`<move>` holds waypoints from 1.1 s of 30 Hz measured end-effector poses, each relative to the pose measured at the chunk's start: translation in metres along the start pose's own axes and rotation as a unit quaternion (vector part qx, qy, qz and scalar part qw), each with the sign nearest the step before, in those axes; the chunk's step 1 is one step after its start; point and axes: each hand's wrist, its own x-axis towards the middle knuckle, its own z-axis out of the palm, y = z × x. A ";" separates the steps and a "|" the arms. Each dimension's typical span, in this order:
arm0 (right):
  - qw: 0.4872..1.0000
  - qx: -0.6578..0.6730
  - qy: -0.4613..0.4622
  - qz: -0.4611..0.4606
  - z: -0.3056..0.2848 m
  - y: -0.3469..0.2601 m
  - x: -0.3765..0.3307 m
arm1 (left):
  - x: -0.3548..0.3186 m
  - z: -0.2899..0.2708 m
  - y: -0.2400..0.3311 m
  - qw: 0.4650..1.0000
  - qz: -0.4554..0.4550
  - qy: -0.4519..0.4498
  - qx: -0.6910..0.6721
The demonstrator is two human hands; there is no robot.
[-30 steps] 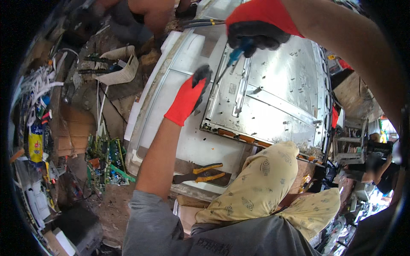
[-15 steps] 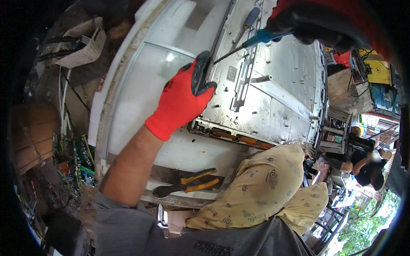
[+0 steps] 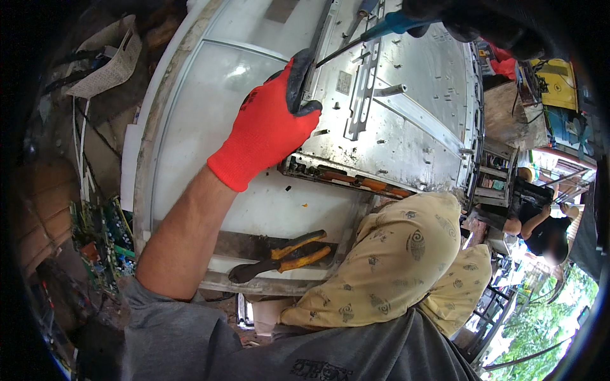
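My left hand (image 3: 270, 120), in a red glove with black fingers and palm, is closed on the left edge of a flat silver metal casing (image 3: 426, 63). The thumb lies over the top face while the other fingers wrap the rim. At the upper edge of the picture, my right hand (image 3: 483, 25), partly cut off, grips a screwdriver (image 3: 391, 25) with a teal handle. Its long shaft slants down to the casing's edge, tip close to my left fingers. A second screwdriver (image 3: 365, 9) lies on the casing, near a slotted metal strip (image 3: 365, 108).
Beneath the casing is a white panel (image 3: 190, 127) with a raised rim. Yellow-handled cutting pliers (image 3: 298, 254) lie on its near part. A woven basket (image 3: 111, 60) and green circuit boards (image 3: 105, 238) are at left. Another person (image 3: 546, 232) is at far right, below a yellow case (image 3: 559, 86).
My view has shifted, so the casing and screwdrivers sit higher in the picture. My left hand stays on the edge; the teal screwdriver's tip remains close by.
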 end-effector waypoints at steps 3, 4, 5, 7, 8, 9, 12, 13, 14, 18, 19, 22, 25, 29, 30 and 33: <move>1.000 0.001 -0.002 0.006 0.002 -0.002 -0.003 | 0.001 -0.003 0.003 0.999 -0.038 -0.023 -0.014; 1.000 -0.004 -0.002 0.009 0.002 -0.002 -0.004 | 0.001 -0.004 0.005 0.998 -0.049 -0.034 -0.022; 1.000 -0.003 -0.001 0.015 0.002 -0.002 -0.005 | 0.002 -0.005 0.007 0.998 -0.052 -0.038 -0.026; 1.000 -0.004 0.000 0.024 0.003 -0.003 -0.006 | 0.003 -0.006 0.010 0.997 -0.056 -0.043 -0.037; 1.000 -0.004 -0.002 0.025 0.003 -0.004 -0.006 | 0.003 -0.007 0.011 0.997 -0.058 -0.040 -0.037; 1.000 -0.004 -0.001 0.026 0.003 -0.005 -0.007 | 0.002 -0.007 0.012 0.997 -0.058 -0.035 -0.036; 1.000 -0.004 -0.001 0.028 0.002 -0.008 -0.008 | 0.002 -0.006 0.008 0.998 -0.051 -0.028 -0.033; 1.000 -0.005 -0.010 0.028 0.003 -0.009 -0.008 | 0.001 -0.004 0.006 0.998 -0.048 -0.030 -0.033; 1.000 -0.003 -0.014 0.028 0.003 -0.010 -0.008 | 0.000 -0.001 0.003 0.999 -0.033 -0.014 -0.029; 1.000 -0.001 -0.020 0.021 0.001 -0.012 -0.005 | 0.003 0.008 -0.005 0.985 0.025 0.065 0.159; 1.000 -0.003 -0.021 0.020 0.000 -0.012 -0.004 | 0.003 0.008 -0.004 0.966 0.012 0.067 0.250; 0.999 -0.005 -0.025 0.020 -0.004 -0.010 -0.002 | 0.004 0.007 0.000 0.981 -0.058 0.007 0.185; 0.999 -0.007 -0.027 0.025 -0.006 -0.010 -0.002 | 0.006 0.004 0.005 0.987 -0.085 -0.009 0.135; 0.999 -0.003 -0.031 0.023 -0.005 -0.014 -0.001 | 0.005 0.002 0.008 0.991 -0.065 0.003 0.118; 0.999 -0.001 -0.032 0.024 -0.005 -0.015 -0.001 | 0.005 0.002 0.008 0.991 -0.066 0.001 0.114; 0.999 -0.001 -0.035 0.027 -0.005 -0.017 0.000 | 0.005 0.003 0.007 0.991 -0.075 -0.008 0.111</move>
